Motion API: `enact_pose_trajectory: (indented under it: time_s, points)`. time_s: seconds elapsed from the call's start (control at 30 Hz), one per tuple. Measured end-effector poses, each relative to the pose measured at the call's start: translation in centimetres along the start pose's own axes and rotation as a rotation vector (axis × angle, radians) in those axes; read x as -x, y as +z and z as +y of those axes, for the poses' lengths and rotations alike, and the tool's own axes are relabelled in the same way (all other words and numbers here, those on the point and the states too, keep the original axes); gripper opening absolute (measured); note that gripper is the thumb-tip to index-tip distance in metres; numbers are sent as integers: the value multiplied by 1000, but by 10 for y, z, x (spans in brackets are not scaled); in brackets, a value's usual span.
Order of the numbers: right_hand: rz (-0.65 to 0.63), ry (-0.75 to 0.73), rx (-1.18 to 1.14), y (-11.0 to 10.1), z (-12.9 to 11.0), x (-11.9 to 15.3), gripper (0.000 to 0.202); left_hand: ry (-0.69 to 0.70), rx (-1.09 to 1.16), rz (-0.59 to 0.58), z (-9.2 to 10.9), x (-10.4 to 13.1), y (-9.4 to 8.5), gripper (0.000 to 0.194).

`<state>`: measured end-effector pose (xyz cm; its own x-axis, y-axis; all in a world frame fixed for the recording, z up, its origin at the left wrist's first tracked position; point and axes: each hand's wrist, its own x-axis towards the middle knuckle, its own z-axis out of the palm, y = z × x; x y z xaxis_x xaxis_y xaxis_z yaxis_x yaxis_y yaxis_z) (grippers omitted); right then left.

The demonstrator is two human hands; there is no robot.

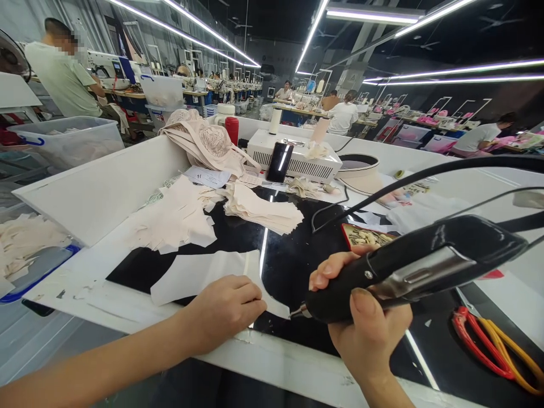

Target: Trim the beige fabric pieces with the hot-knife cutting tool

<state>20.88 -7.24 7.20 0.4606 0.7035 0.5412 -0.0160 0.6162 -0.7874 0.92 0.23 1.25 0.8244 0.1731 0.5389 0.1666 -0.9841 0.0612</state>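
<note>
My right hand (pixel 369 323) grips a black corded hand tool (pixel 408 272) with a silver lever along its side and a narrow metal tip. The tip touches or almost touches the right corner of a white fabric piece (pixel 199 269) lying flat on the black tabletop. My left hand (pixel 229 306) rests on this piece near its front edge, fingers curled and pressed together on it; the fingertips are partly hidden. Behind it lie a stack of cream fabric pieces (pixel 263 209) and a looser pile of cream pieces (pixel 174 218).
Red-and-orange-handled scissors (pixel 484 345) lie at right, near a red tray of seeds (pixel 361 235). A white vented box (pixel 293 156), phone (pixel 279 161) and bras (pixel 199 141) stand behind. The tool's black cable (pixel 425 170) arches across the right. Other people work at sewing machines beyond.
</note>
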Motion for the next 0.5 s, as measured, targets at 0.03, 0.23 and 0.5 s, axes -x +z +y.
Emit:
enact_pose_trajectory:
  time_s: [0.03, 0.23, 0.5]
  points:
    - [4, 2, 5, 0, -1, 0, 37, -5, 5, -1, 0, 1, 0, 19]
    - [45, 11, -15, 4, -5, 0, 38, 10, -5, -31, 1, 2, -2, 15]
    - [90, 53, -11, 10, -11, -1, 41, 108, -54, 57, 0, 1, -1, 14]
